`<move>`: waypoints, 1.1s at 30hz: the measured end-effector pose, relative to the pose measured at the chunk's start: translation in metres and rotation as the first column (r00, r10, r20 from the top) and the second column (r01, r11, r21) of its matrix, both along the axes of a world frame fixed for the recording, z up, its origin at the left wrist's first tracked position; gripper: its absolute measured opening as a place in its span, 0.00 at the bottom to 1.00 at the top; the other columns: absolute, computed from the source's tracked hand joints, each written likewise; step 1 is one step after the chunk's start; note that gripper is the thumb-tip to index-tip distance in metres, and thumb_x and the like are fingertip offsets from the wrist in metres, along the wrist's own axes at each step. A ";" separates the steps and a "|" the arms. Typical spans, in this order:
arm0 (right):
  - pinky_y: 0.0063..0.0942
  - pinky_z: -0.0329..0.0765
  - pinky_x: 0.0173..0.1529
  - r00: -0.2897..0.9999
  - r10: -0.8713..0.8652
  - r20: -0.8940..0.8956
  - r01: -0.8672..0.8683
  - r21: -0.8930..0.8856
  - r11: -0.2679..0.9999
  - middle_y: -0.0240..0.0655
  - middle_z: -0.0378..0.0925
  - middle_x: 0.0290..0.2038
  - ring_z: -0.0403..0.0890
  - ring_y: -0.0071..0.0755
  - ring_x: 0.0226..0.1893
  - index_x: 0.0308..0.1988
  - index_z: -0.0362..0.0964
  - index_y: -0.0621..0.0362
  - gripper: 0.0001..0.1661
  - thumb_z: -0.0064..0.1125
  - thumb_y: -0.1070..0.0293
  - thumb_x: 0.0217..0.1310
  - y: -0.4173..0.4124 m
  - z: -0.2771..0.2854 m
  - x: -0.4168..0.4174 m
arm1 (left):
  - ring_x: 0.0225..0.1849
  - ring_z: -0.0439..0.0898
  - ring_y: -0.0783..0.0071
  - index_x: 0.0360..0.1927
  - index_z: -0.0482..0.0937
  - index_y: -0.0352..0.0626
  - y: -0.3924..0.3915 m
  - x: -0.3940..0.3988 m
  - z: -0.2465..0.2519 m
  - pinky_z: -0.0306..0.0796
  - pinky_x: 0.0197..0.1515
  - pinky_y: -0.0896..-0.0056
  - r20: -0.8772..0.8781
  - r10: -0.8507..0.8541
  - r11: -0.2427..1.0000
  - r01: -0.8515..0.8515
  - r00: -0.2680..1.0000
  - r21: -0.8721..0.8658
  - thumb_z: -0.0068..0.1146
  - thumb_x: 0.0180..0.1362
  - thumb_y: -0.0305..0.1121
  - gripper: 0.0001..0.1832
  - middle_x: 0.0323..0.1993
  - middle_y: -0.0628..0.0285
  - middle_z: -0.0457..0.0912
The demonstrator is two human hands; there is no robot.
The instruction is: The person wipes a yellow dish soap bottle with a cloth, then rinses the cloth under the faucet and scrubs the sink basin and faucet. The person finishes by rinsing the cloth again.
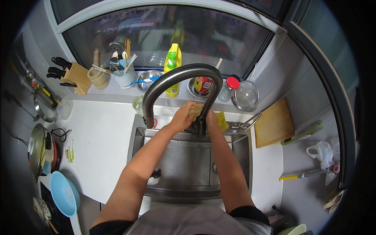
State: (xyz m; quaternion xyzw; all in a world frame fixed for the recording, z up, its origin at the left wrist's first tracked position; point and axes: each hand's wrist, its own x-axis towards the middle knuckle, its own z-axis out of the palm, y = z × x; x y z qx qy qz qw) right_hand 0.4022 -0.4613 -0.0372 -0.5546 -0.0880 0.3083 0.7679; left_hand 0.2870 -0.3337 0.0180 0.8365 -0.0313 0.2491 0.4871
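Note:
My left hand (182,118) grips a crumpled yellowish-green cloth (195,112) behind the base of a dark metal gooseneck faucet (183,70). On the other side of the faucet is my right hand (210,119), close to the cloth. The faucet's neck hides most of its fingers, so I cannot tell whether they hold the cloth too. Both forearms reach over a stainless steel sink (182,164). A dark scrap (156,173) lies near the sink's left side. Just right of my right hand, a yellow cloth (222,121) rests on the sink's back edge.
Along the windowsill stand a knife block (76,77), a utensil holder (125,77), a yellow detergent bottle (173,70) and a red-lidded glass jar (229,89). A wooden cutting board (274,123) leans at right. A light-blue basin (64,194) and stacked pans (41,152) are at left.

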 end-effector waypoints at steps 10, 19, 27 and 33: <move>0.26 0.74 0.46 0.999 0.019 -0.048 -0.015 0.094 0.995 0.34 0.79 0.37 0.79 0.30 0.38 0.43 0.75 0.59 0.29 0.37 0.46 0.68 0.001 0.006 -0.002 | 0.48 0.76 0.54 0.46 0.67 0.44 -0.010 -0.003 0.007 0.70 0.51 0.60 -0.194 -0.216 0.972 0.230 0.957 0.047 0.53 0.55 0.21 0.15 0.45 0.53 0.75; 0.23 0.71 0.46 0.928 -0.274 0.253 0.294 -0.044 0.955 0.33 0.77 0.39 0.75 0.25 0.38 0.45 0.73 0.64 0.25 0.38 0.53 0.73 -0.012 -0.007 -0.001 | 0.45 0.77 0.73 0.47 0.71 0.43 0.012 -0.017 -0.029 0.71 0.49 0.71 -0.025 -0.045 0.309 -0.010 0.999 -0.951 0.52 0.60 0.27 0.12 0.42 0.62 0.78; 0.22 0.68 0.49 0.914 -0.194 0.356 0.256 -0.136 0.957 0.31 0.77 0.39 0.73 0.23 0.40 0.46 0.73 0.65 0.28 0.37 0.51 0.74 -0.019 0.011 -0.014 | 0.43 0.77 0.78 0.51 0.71 0.42 -0.004 -0.032 -0.032 0.72 0.45 0.76 -0.206 -0.085 0.557 -0.125 0.975 -0.821 0.45 0.68 0.34 0.12 0.43 0.64 0.78; 0.25 0.68 0.50 0.917 -0.169 0.362 0.213 -0.084 0.973 0.32 0.76 0.39 0.73 0.27 0.40 0.48 0.72 0.63 0.30 0.33 0.47 0.74 -0.021 0.012 -0.031 | 0.42 0.70 0.82 0.49 0.69 0.42 -0.049 -0.050 -0.013 0.64 0.48 0.80 -0.226 0.120 0.526 -0.255 0.967 -0.812 0.45 0.69 0.38 0.12 0.40 0.67 0.73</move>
